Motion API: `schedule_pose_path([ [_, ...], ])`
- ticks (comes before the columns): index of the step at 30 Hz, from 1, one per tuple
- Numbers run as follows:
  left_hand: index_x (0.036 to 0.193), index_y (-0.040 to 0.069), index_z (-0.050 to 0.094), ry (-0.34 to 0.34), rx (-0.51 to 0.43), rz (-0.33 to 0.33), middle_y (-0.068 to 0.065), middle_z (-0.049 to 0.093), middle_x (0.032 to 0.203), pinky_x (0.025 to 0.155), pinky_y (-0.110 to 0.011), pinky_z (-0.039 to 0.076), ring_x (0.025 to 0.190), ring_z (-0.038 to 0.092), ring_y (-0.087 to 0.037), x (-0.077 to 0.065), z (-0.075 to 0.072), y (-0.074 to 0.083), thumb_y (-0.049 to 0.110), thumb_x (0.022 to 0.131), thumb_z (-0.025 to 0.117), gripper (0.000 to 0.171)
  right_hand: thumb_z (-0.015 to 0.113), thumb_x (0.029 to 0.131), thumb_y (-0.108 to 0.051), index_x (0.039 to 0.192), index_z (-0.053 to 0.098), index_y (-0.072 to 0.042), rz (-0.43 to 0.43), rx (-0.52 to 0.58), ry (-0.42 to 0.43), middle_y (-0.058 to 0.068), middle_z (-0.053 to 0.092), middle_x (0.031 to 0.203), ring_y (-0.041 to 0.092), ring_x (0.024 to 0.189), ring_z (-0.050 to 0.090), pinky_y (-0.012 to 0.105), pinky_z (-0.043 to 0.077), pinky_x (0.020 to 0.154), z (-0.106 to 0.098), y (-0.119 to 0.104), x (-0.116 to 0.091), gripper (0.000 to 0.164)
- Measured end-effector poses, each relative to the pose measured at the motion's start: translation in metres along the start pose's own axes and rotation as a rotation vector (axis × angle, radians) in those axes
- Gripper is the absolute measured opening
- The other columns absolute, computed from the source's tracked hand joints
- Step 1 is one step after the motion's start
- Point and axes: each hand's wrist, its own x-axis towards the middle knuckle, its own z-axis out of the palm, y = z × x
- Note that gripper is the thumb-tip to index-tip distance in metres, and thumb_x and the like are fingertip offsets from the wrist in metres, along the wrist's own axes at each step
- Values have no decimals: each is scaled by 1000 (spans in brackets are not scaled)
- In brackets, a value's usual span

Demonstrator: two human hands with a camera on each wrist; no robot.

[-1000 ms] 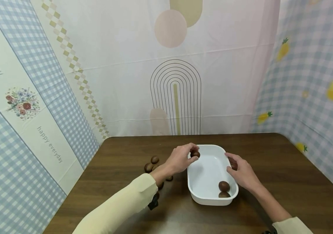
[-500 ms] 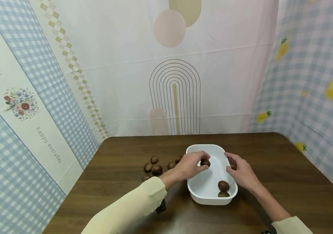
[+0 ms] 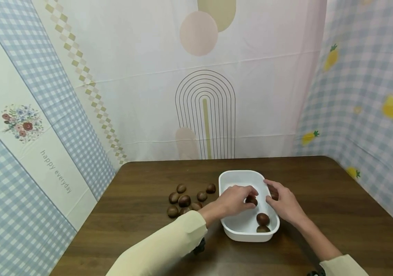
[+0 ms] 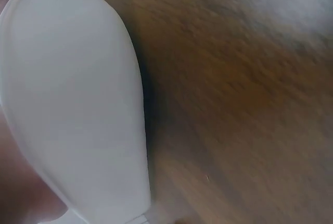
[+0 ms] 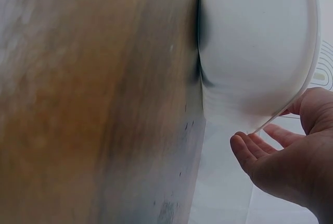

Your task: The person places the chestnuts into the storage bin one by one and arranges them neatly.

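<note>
A white oval-cornered dish (image 3: 231, 226) stands on the table. My left hand (image 3: 235, 200) reaches over its left rim and pinches a glossy, round, brown, chestnut-like thing (image 3: 251, 201) inside it. Two more of these lie at the dish's near right end, the front one (image 3: 263, 219) next to another partly hidden by the rim. My right hand (image 3: 285, 203) grips the right rim, thumb and fingers spread along it. In the right wrist view, that hand (image 5: 291, 156) shows its fingertips against the dish's outer wall (image 5: 255, 41).
Left of the dish, several brown round things (image 3: 184, 201) lie in a loose group, some partly behind the left sleeve (image 3: 169, 241). The dark wooden table (image 3: 141, 180) ends at a patterned cloth backdrop (image 3: 148, 96), with checked cloth at both sides.
My left hand has moved right and nearer, from the dish's left rim to above its middle, still pinching the brown round thing. The right hand stays at the rim.
</note>
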Motion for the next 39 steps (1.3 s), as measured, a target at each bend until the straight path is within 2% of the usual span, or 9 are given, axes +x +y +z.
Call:
schedule_pose_path([
  [7, 131, 16, 70, -19, 10, 3, 9, 76, 117, 93, -18, 50, 106, 67, 1, 5, 13, 10, 25, 100, 78, 33, 64, 99, 2, 152, 47, 10, -4, -8, -7, 39, 56, 141, 51, 119, 65, 60, 56, 97, -1, 2, 0, 56],
  [14, 129, 18, 70, 8, -6, 19, 9, 76, 120, 94, -18, 50, 108, 68, 1, 5, 20, 15, 23, 102, 75, 27, 65, 99, 4, 151, 48, 11, -20, -6, -7, 39, 57, 140, 50, 118, 66, 61, 55, 98, 0, 2, 1, 56],
  [22, 131, 16, 67, 5, -31, 34, 9, 77, 117, 95, -17, 50, 107, 68, 0, 5, 19, 18, 19, 104, 72, 28, 67, 99, 3, 151, 47, 11, -20, -15, -1, 40, 56, 140, 51, 119, 66, 62, 54, 98, 0, 2, 1, 56],
  [29, 134, 19, 66, -7, -1, 11, 9, 76, 119, 93, -18, 50, 107, 68, 1, 6, 18, 20, 21, 104, 73, 31, 66, 98, 4, 150, 48, 11, -25, -15, 9, 39, 58, 139, 51, 119, 66, 62, 54, 98, 0, 4, 0, 56],
  [39, 134, 17, 66, 29, 32, 19, 6, 75, 125, 93, -20, 51, 112, 67, -2, -2, 0, 11, 20, 103, 74, 32, 65, 97, 4, 150, 49, 11, -19, -13, 11, 39, 60, 137, 49, 117, 67, 59, 55, 97, 0, 4, 0, 55],
])
